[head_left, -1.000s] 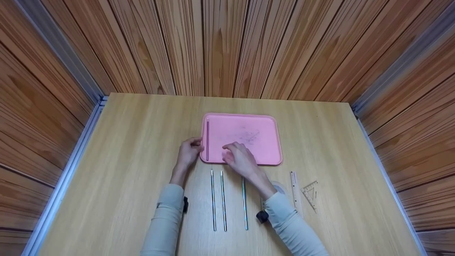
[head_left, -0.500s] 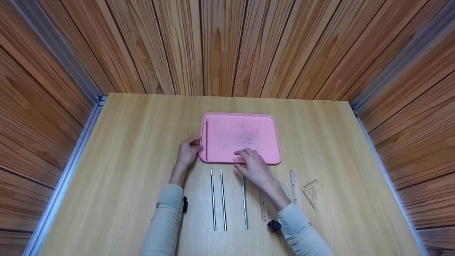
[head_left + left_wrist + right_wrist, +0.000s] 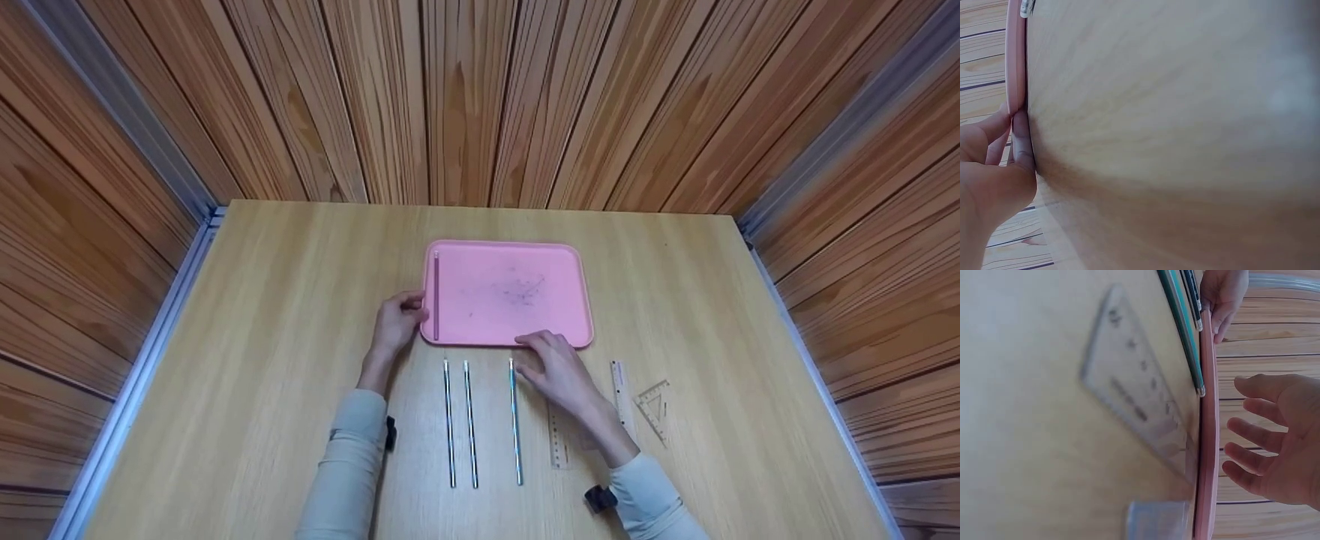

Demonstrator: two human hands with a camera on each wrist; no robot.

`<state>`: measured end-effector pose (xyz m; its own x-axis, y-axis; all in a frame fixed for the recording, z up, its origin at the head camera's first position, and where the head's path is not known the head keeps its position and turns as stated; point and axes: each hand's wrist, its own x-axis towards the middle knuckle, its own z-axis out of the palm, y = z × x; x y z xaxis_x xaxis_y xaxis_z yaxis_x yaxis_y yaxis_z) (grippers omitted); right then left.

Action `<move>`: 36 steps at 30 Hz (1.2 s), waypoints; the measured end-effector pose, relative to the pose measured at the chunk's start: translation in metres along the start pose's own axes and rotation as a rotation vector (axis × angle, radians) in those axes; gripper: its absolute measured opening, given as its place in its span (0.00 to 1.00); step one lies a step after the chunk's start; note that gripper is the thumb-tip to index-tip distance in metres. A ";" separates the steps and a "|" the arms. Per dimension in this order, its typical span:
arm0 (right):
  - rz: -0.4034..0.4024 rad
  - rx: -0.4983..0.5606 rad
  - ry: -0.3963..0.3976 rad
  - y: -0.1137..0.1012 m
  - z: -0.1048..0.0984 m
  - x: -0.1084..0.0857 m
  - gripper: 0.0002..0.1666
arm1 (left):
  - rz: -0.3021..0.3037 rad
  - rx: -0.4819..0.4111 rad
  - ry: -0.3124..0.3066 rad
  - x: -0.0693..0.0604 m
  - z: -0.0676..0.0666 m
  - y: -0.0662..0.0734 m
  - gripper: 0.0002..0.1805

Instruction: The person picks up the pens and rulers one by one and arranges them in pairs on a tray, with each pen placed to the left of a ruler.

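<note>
My left hand [image 3: 396,321] pinches the left rim of a pink tray [image 3: 491,270], which shows dark scratch-like marks on its floor. In the left wrist view the fingers [image 3: 999,126] and thumb meet at the tray's edge. A dark reddish pencil [image 3: 436,296] lies along the tray's left side. Holding nothing, my right hand [image 3: 561,375] hovers at the tray's front edge, its fingers apart and loosely bent in the right wrist view. Just left of it lies a teal pencil [image 3: 516,427]. Two more shiny pencils, one left [image 3: 449,427] and one right [image 3: 471,427], lie parallel before the tray.
Partly under the right forearm lies a clear measuring piece with printed markings [image 3: 557,442]. A clear ruler [image 3: 619,386] and a small triangular set square [image 3: 655,411] lie to the right on the wooden table [image 3: 300,255]. Wood-patterned walls [image 3: 457,105] enclose the table.
My right hand has moved from over the tray rightward and toward the body, to the tray's front edge. My left hand stays at the rim. The pencils have not moved.
</note>
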<state>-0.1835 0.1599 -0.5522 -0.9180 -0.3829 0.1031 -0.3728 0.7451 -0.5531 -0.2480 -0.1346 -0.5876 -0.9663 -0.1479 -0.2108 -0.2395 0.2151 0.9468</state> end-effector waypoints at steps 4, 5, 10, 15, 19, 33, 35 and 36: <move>0.011 0.000 0.003 0.002 -0.005 -0.010 0.27 | -0.004 0.002 0.006 0.000 0.001 0.000 0.20; 0.014 -0.001 0.004 0.003 -0.006 -0.012 0.27 | -0.006 0.003 0.008 0.000 0.001 0.000 0.20; 0.030 -0.005 -0.015 0.006 -0.008 -0.022 0.27 | -0.020 0.011 0.014 0.001 0.001 0.000 0.20; 0.022 -0.011 -0.026 0.010 -0.009 -0.029 0.28 | -0.023 0.004 0.008 0.002 0.001 0.000 0.20; 0.033 -0.038 -0.041 0.013 -0.010 -0.034 0.32 | -0.015 0.003 0.003 0.002 0.000 0.001 0.20; 0.101 -0.067 -0.115 0.020 -0.017 -0.049 0.36 | -0.009 0.007 0.002 0.001 0.000 0.001 0.19; 0.099 -0.081 -0.119 0.021 -0.017 -0.050 0.36 | -0.005 0.009 0.000 0.001 0.000 0.000 0.19; 0.098 -0.086 -0.122 0.021 -0.017 -0.051 0.37 | -0.005 0.011 -0.001 0.001 0.000 0.000 0.19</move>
<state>-0.1470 0.2042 -0.5553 -0.9294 -0.3655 -0.0522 -0.2969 0.8240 -0.4826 -0.2491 -0.1348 -0.5880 -0.9652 -0.1477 -0.2160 -0.2455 0.2253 0.9429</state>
